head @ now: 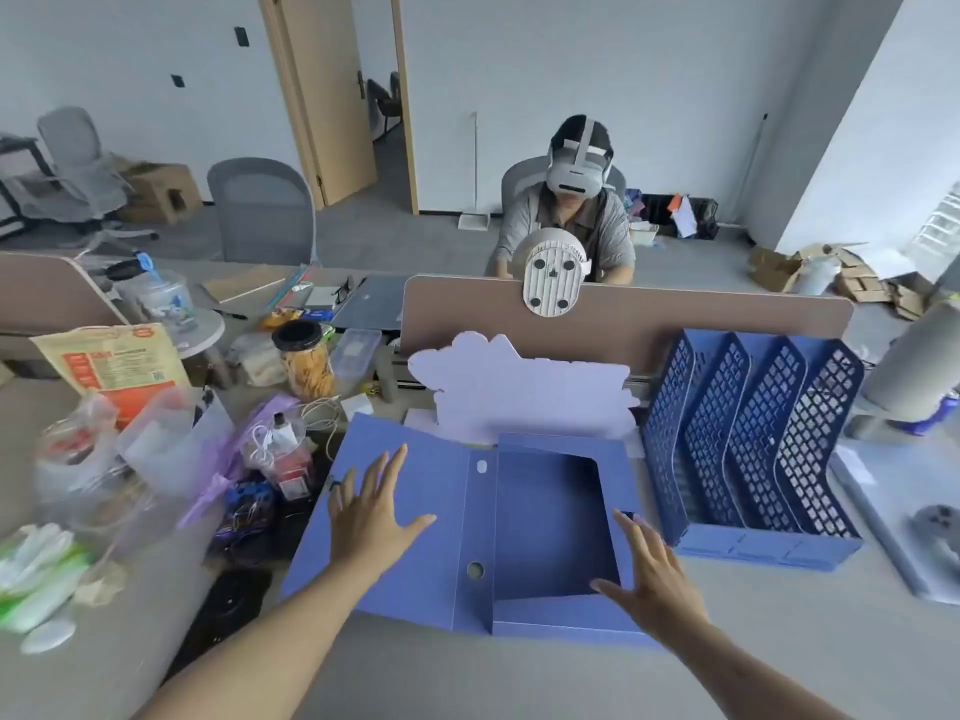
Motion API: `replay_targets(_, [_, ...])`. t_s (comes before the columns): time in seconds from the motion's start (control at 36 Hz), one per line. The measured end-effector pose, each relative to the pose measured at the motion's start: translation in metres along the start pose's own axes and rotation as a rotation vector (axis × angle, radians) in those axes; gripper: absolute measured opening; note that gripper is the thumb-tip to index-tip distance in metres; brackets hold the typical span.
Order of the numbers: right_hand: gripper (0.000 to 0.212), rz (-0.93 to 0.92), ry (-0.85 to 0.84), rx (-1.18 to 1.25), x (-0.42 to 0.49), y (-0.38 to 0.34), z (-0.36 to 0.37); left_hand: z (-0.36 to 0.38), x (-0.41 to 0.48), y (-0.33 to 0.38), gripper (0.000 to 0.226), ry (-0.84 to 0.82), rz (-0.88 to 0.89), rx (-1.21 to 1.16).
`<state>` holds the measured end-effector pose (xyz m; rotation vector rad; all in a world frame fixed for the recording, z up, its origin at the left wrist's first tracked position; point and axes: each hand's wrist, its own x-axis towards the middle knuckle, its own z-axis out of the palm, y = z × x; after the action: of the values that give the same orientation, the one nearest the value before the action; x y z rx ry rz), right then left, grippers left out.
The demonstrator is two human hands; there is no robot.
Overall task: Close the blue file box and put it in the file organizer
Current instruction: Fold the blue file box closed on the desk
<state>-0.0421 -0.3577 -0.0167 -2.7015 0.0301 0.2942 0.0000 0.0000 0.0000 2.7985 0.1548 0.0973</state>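
Observation:
The blue file box (545, 517) lies open on the desk in front of me, its empty tray to the right and its flat lid (426, 480) spread to the left. My left hand (371, 511) is over the lid, fingers spread, holding nothing. My right hand (649, 574) hovers at the tray's right wall, fingers apart and empty. The blue file organizer (748, 449), with several perforated dividers, stands just right of the box.
A pale cloud-shaped card (519, 387) stands behind the box against the brown partition (675, 324). Bags, a snack jar (306, 361) and cables crowd the desk's left side. A grey pad (893, 511) lies right of the organizer. A person with a headset sits beyond the partition.

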Motion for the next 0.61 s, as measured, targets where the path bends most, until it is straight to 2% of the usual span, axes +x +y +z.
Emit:
replay_targets(0.03, [0.094, 0.024, -0.045, 0.028, -0.002, 0.003, 0.004, -0.002, -0.003, -0.004, 0.105, -0.055, -0.066, -0.026])
replay_targets(0.11, [0.098, 0.095, -0.091, -0.024, -0.010, 0.012, 0.017, -0.001, -0.012, -0.020, 0.118, -0.081, -0.285, -0.091])
replay_targets(0.31, [0.099, 0.146, -0.123, 0.011, -0.018, 0.018, 0.031, -0.006, -0.035, -0.053, 0.130, -0.158, -0.470, -0.083])
replay_targets(0.36, [0.098, 0.139, -0.125, 0.012, -0.020, 0.017, 0.033, -0.008, -0.038, -0.056, 0.128, -0.170, -0.485, -0.084])
replay_targets(0.5, [0.096, 0.164, -0.134, -0.034, -0.020, 0.016, 0.036, -0.018, -0.036, -0.058, 0.120, -0.080, -0.435, -0.119])
replay_targets(0.61, [0.096, 0.185, -0.151, -0.062, -0.021, 0.015, 0.036, -0.033, -0.034, -0.048, 0.103, -0.077, -0.357, -0.067])
